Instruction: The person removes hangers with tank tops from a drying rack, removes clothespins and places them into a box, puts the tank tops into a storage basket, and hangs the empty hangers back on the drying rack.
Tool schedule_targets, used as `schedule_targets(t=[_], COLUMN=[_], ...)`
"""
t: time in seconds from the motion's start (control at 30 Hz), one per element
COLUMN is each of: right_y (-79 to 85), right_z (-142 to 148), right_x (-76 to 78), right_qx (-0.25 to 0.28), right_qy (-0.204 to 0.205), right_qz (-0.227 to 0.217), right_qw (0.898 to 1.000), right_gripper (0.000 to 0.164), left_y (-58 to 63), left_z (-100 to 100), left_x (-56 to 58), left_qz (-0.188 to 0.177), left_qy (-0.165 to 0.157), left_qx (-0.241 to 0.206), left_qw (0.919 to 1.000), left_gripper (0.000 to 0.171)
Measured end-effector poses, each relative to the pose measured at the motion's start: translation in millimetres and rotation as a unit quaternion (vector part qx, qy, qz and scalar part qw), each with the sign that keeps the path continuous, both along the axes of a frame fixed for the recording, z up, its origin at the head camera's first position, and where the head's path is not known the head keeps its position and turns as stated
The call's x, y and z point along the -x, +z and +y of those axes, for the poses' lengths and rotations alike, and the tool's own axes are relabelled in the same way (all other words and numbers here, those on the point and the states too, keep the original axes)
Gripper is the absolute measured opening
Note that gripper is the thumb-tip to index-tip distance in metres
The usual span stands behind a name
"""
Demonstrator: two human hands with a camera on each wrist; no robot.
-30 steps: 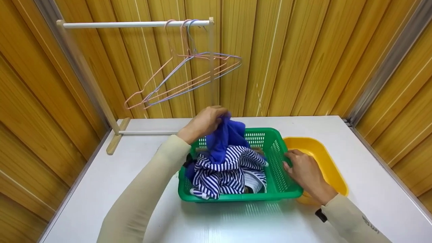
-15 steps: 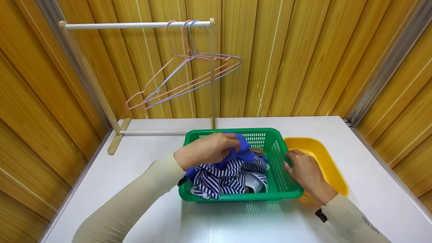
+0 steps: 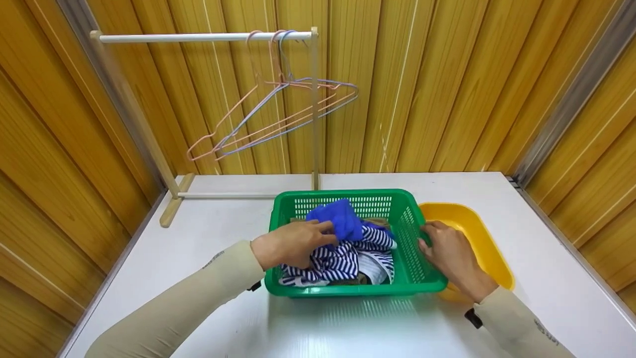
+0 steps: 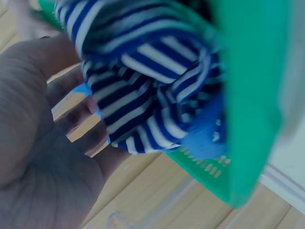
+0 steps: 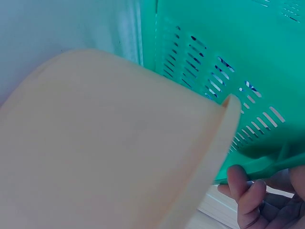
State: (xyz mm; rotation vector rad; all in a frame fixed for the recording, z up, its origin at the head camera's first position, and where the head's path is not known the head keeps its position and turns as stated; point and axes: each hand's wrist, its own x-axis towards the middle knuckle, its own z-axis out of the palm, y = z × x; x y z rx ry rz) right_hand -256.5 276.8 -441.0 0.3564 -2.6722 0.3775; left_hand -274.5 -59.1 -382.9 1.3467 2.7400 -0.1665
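A green plastic basket [image 3: 357,289] holds crumpled clothes on the white table. Over its left side, my left hand [image 3: 293,242] touches a navy-and-white striped garment [image 3: 343,263]. Its fingers [image 4: 71,117] look spread and loosely bent against the stripes in the left wrist view, and the palm holds nothing. A bright blue cloth [image 3: 344,221] lies bunched just beyond the fingertips, on top of the pile. My right hand [image 3: 449,253] grips the basket's right rim; in the right wrist view its curled fingers [image 5: 250,200] show at that rim.
A yellow basin [image 3: 489,248] stands against the basket's right side, under my right forearm. Behind and left, a rack with a white rail [image 3: 198,37] carries several pink and blue wire hangers [image 3: 258,107]. Wood-patterned walls [image 3: 422,99] enclose the white table [image 3: 223,303].
My left hand has come down from holding up the blue cloth and let it go onto the pile. It has then shifted left and nearer, onto the striped garment. The right hand stays put.
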Motion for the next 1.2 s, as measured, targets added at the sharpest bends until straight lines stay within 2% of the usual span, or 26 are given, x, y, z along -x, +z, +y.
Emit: schedule_targets(t=[0.17, 0.33, 0.53, 0.67, 0.77, 0.87, 1.0, 1.2], right_y=[-0.4, -0.4, 0.1, 3.2, 7.8, 14.1, 22.8, 38.6], right_z=[0, 1, 3, 4, 5, 7, 8, 3], right_x=[0.7, 1.1, 4.2, 7.1, 8.3, 8.5, 6.3, 2.0], right_qx=[-0.001, 0.000, -0.002, -0.008, -0.021, -0.036, -0.034, -0.017], right_qy=[-0.001, -0.001, 0.007, 0.008, 0.006, -0.001, -0.007, 0.020], right_qz=[0.003, 0.003, 0.001, -0.015, -0.037, -0.056, -0.057, -0.046], right_qw=[1.000, 1.000, 1.000, 1.000, 0.999, 0.998, 0.998, 0.999], right_gripper=[0.036, 0.035, 0.035, 0.036, 0.037, 0.038, 0.039, 0.040], left_y=[-18.0, -25.2, -18.6, -11.1, -7.1, -3.0, 0.6, 1.7], left_z=[-5, -8, -15, -20, -23, -25, -27, -32], left_x=[8.6, 11.6, 12.6, 13.1, 12.4, 10.6, 7.7, 3.8], left_qz=[0.055, 0.060, 0.038, 0.017, 0.015, 0.023, 0.039, 0.050], left_qy=[-0.006, -0.011, -0.018, 0.000, 0.016, 0.026, 0.035, 0.080], left_qx=[0.012, 0.014, -0.027, -0.055, -0.079, -0.110, -0.146, -0.193], left_qw=[0.9984, 0.9980, 0.9987, 0.9983, 0.9966, 0.9934, 0.9880, 0.9767], left_gripper=[0.056, 0.052, 0.051, 0.049, 0.048, 0.048, 0.048, 0.059])
